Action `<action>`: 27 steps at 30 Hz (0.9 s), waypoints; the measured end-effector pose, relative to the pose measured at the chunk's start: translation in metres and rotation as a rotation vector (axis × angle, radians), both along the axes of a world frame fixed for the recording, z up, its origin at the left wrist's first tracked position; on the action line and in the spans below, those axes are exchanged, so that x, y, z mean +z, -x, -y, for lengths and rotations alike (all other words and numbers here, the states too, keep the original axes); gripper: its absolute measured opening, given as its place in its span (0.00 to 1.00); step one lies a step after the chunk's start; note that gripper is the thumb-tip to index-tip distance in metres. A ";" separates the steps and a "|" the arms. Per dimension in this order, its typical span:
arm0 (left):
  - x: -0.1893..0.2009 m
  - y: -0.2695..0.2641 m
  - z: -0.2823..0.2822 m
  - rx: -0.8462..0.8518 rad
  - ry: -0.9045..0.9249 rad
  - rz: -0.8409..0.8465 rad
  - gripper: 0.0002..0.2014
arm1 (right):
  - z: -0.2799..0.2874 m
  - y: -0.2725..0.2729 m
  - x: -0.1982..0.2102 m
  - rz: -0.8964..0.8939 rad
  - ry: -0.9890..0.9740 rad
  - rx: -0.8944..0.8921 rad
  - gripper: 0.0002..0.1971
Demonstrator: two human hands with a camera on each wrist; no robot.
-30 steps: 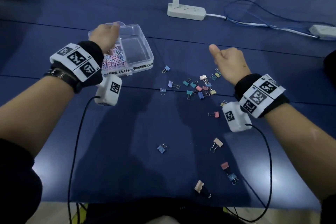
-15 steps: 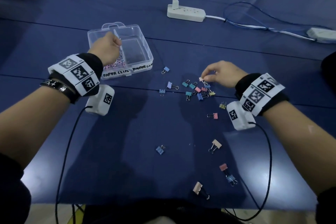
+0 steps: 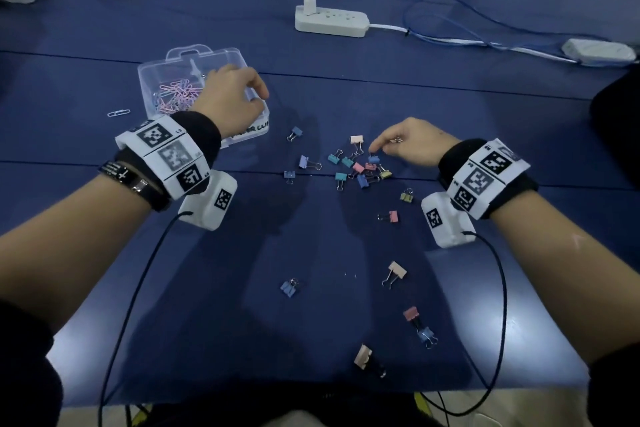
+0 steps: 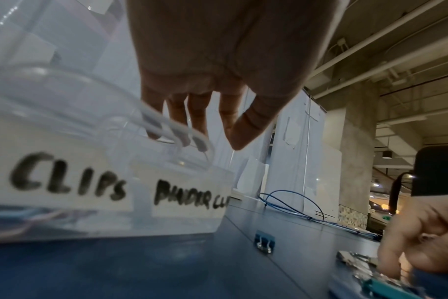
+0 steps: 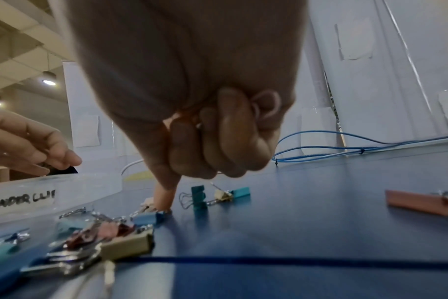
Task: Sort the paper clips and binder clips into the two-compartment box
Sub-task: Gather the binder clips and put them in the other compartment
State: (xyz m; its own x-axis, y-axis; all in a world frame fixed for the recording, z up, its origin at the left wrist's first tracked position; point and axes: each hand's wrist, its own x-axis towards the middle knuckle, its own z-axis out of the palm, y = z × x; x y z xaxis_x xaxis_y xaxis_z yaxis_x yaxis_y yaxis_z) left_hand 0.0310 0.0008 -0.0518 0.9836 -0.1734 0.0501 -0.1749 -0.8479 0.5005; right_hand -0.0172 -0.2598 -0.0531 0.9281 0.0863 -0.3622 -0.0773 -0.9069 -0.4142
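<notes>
A clear two-compartment box (image 3: 194,59) stands at the back left, its left half full of pastel paper clips (image 3: 176,94). My left hand (image 3: 254,97) hovers over the right half, labelled for binder clips (image 4: 182,194), with its fingers (image 4: 192,129) hanging loosely down. Several coloured binder clips (image 3: 360,170) lie in a heap at mid-table. My right hand (image 3: 379,144) is over the heap and its index fingertip touches a blue binder clip (image 5: 148,218). The other fingers (image 5: 218,145) are curled, and a wire handle shows between them. One paper clip (image 3: 118,113) lies left of the box.
More binder clips are scattered toward the table's front edge (image 3: 396,270) (image 3: 289,287) (image 3: 363,355). A white power strip (image 3: 330,21) with its cord, a blue cable (image 3: 450,21) and a second strip (image 3: 599,50) lie along the back. Wrist-camera cables trail off the front edge.
My left hand moved from the paper clip side to over the binder clip side. My right hand dropped from a raised fist onto the clip heap.
</notes>
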 end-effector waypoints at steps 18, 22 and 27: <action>0.004 0.015 -0.074 0.414 0.000 -0.280 0.28 | -0.117 -0.029 0.051 -0.018 -0.403 0.088 0.22; 0.007 0.022 -0.075 0.437 0.085 -0.229 0.29 | -0.180 -0.049 0.053 -0.086 -0.659 0.093 0.20; 0.015 0.031 -0.086 0.450 0.157 -0.115 0.29 | -0.252 -0.064 0.038 -0.083 -0.835 0.034 0.20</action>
